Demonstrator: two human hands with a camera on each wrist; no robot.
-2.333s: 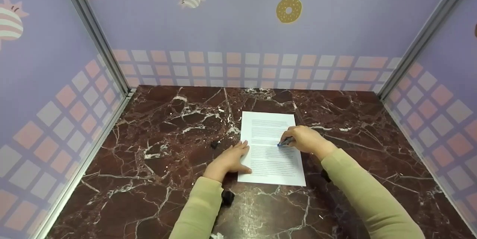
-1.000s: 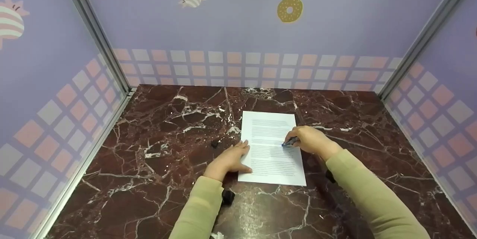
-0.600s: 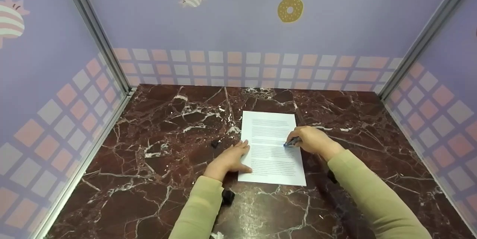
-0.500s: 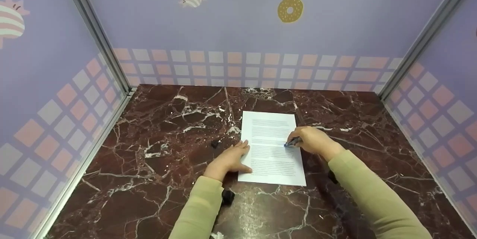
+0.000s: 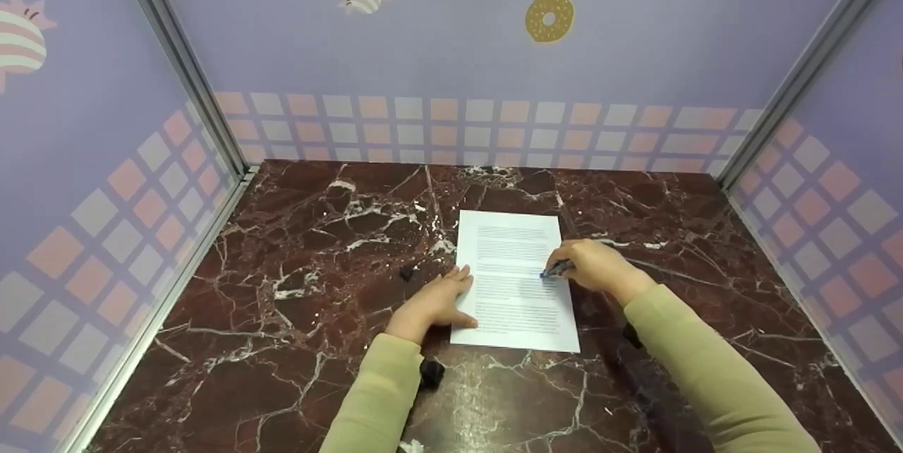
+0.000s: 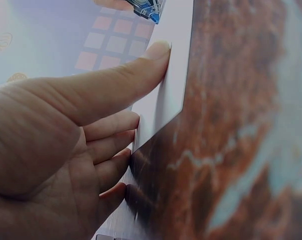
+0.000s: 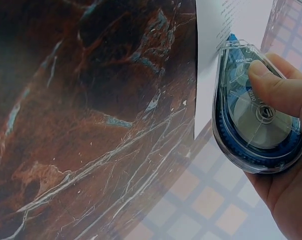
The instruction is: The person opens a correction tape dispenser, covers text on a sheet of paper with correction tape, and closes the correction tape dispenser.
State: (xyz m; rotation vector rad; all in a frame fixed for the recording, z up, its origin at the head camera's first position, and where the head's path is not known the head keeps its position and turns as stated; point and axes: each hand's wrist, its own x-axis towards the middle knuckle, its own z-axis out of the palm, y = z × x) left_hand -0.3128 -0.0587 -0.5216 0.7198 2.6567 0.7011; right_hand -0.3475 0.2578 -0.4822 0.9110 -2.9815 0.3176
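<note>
A sheet of printed paper lies flat on the dark red marbled table. My right hand grips a correction tape dispenser, a clear case with blue parts and a white reel inside. Its blue tip meets the printed lines right of the sheet's middle. My left hand rests on the sheet's left edge, fingers extended and thumb spread. In the left wrist view the thumb presses on the white paper, the other fingertips touching down by its edge.
A small black object lies left of the sheet. Black wrist pieces show at the sleeves. Purple patterned walls enclose the marbled table at the back and sides.
My right hand and the correction tape have slid rightward along the printed line, only slightly in the last half second. The left hand and the paper have stayed in place.
</note>
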